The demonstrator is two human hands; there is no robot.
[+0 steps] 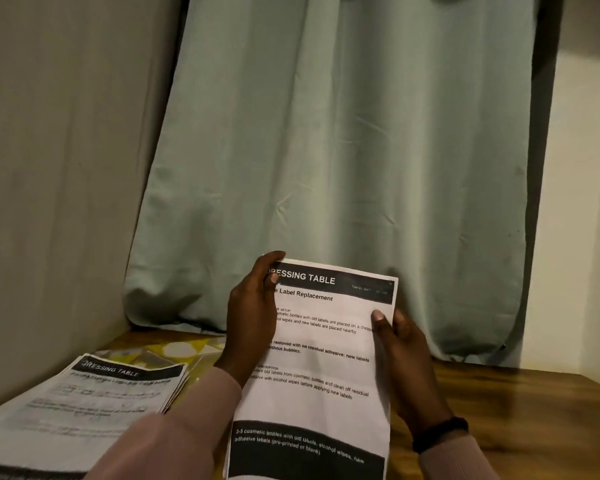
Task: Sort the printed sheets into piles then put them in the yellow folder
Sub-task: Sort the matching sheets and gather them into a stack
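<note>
Behind the wooden table (520, 403), a pale green curtain (343, 150) hangs to the tabletop, with a pile of printed sheets (94, 403) headed "DRESSING TABLE" lying at the left on a yellow patterned folder (187, 349). Above the table, one sheet (321, 368), titled "Label Replacement", is held upright between both hands. The left hand (253, 317) grips its upper left edge, fingers curled round the top corner; the right hand (400, 348) pinches the right edge, thumb in front.

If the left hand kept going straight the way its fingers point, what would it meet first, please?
Probably the curtain. The left hand grips the sheet by its top corner, fingers pointing up and away, with nothing visible between, though depth is unclear.
</note>
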